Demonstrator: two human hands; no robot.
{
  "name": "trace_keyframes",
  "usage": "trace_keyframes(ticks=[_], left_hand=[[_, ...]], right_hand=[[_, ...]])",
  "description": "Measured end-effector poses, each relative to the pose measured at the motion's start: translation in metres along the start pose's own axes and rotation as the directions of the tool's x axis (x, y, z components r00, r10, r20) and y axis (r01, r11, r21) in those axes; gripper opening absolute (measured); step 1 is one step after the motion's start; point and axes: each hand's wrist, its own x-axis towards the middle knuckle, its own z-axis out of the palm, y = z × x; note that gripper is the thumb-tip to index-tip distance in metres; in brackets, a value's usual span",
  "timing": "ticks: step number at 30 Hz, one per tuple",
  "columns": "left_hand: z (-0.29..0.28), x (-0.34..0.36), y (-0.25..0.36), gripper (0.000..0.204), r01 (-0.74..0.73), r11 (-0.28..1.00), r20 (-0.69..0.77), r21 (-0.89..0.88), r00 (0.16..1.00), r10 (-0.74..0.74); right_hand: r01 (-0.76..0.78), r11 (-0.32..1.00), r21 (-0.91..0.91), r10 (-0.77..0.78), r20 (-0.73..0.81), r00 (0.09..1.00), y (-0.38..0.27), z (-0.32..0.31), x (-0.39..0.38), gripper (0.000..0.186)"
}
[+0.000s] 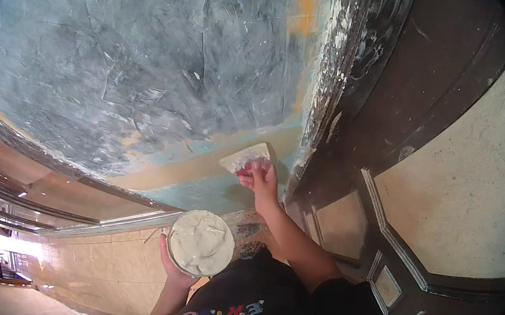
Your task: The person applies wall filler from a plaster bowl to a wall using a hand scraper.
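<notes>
Head view: the right hand (260, 181) reaches up and forward to the low part of a grey-blue, patchily skimmed wall (137, 66), its fingers closed together on the lower edge of a flat, pale, putty-smeared scraper blade (246, 157). The blade lies flat against the wall, directly above and slightly left of the fingers, with its long axis slanting from lower left to upper right. It sits on a tan, unskimmed band that runs along the bottom of the wall, just left of the dark wooden door frame (348, 106) with its crusted white edge.

The left hand (173, 268) is held low and close to the body, its fingers cupped around the side of a round tub of off-white putty (201, 242); the fingers are wrapped on the tub's wall, the thumb side hidden. The tub sits below and to the left of the blade, well apart from it, so the right hand is by far the nearer to the wall.

Counted: one scraper blade, one tub, two hands. To the right stands a dark panelled door (425, 199) with pale inset panels; beige floor tiles (104, 265) lie below.
</notes>
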Motion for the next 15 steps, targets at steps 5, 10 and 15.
trace_keyframes(ticks=[5,10,15], left_hand=[[0.002,-0.003,0.002,0.077,-0.026,0.994,0.005,0.103,1.0,0.026],[-0.017,-0.011,0.007,0.078,-0.05,0.997,-0.028,0.055,0.998,0.052],[-0.019,-0.014,0.017,0.078,0.001,1.0,0.038,0.015,0.999,-0.001]], right_hand=[[-0.046,0.999,0.009,0.047,-0.13,0.99,0.041,-0.022,0.02,0.034],[-0.284,0.957,-0.053,0.26,-0.27,0.927,0.069,-0.046,-0.006,0.03],[-0.126,0.991,0.033,0.128,-0.067,0.989,0.032,0.025,-0.009,0.035]])
